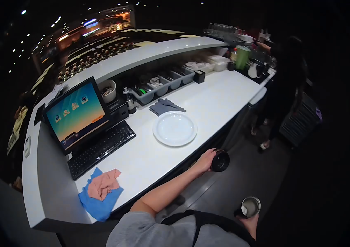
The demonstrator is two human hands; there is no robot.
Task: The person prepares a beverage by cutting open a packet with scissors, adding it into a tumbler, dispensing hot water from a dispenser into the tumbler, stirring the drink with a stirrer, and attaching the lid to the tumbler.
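My left hand (205, 160) is closed around a small round black cup (221, 161), held just off the front edge of the counter. Low at the right, my right hand (250, 224) grips a metal cup (251, 206) with something pale inside, too small to name. A stack of white plates or one thick white plate (175, 129) lies on the white counter (218, 96), beyond my left hand. Behind it is a crumpled dark grey cloth (166, 106).
A touchscreen monitor (76, 113) and keyboard (102, 148) stand at the left, with pink (104, 184) and blue (101, 206) cloths in front. Grey cutlery bins (162, 85) line the back. Another person (288, 86) in dark clothes stands at the right by a dark crate (300, 121).
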